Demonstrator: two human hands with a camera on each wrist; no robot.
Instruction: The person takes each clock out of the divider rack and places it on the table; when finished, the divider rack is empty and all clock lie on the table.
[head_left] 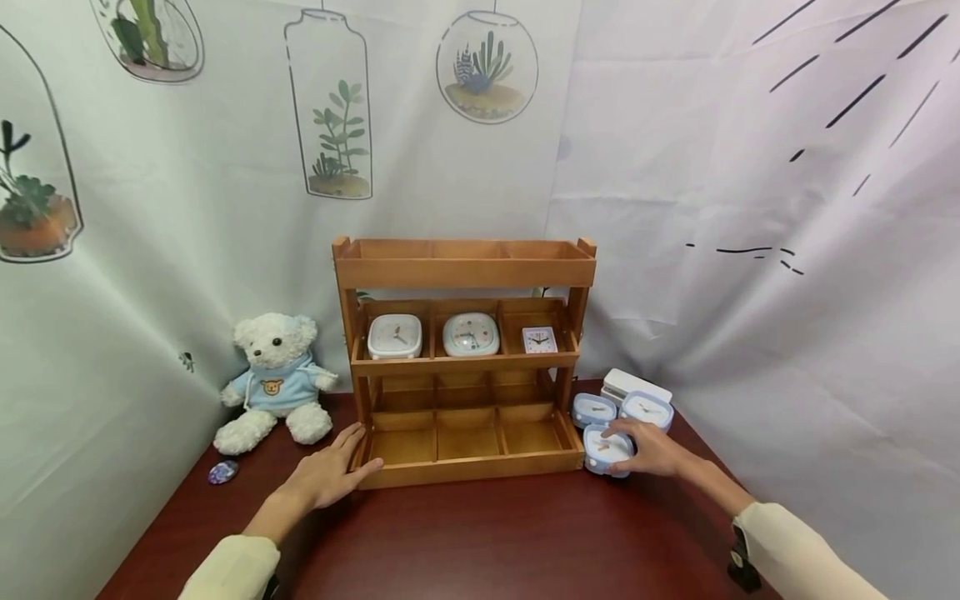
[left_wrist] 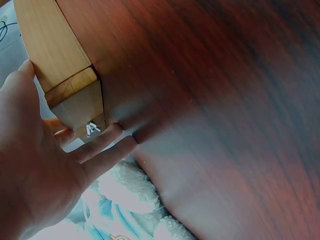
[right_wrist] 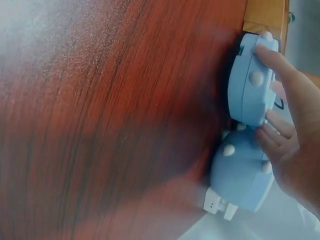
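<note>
A wooden three-tier shelf (head_left: 472, 475) stands on the table. My left hand (head_left: 322, 475) rests against its lower left front corner, fingers spread and mostly straight; the left wrist view shows the thumb on the shelf edge (left_wrist: 55, 45). At the shelf's right end, my right hand (head_left: 652, 448) holds the nearest blue alarm clock (head_left: 606, 450) between thumb and fingers, the clock still down on the table. Its rounded blue side (right_wrist: 245, 80) shows in the right wrist view. Two more blue clocks, one left (head_left: 594, 408) and one right (head_left: 648, 408), sit right behind.
The middle tier holds a white clock (head_left: 395, 336), a round-cornered pale clock (head_left: 471, 334) and a small square pink clock (head_left: 539, 339). White boxes (head_left: 633, 383) lie behind the blue clocks. A teddy bear (head_left: 277, 383) and a purple round object (head_left: 222, 472) are on the left.
</note>
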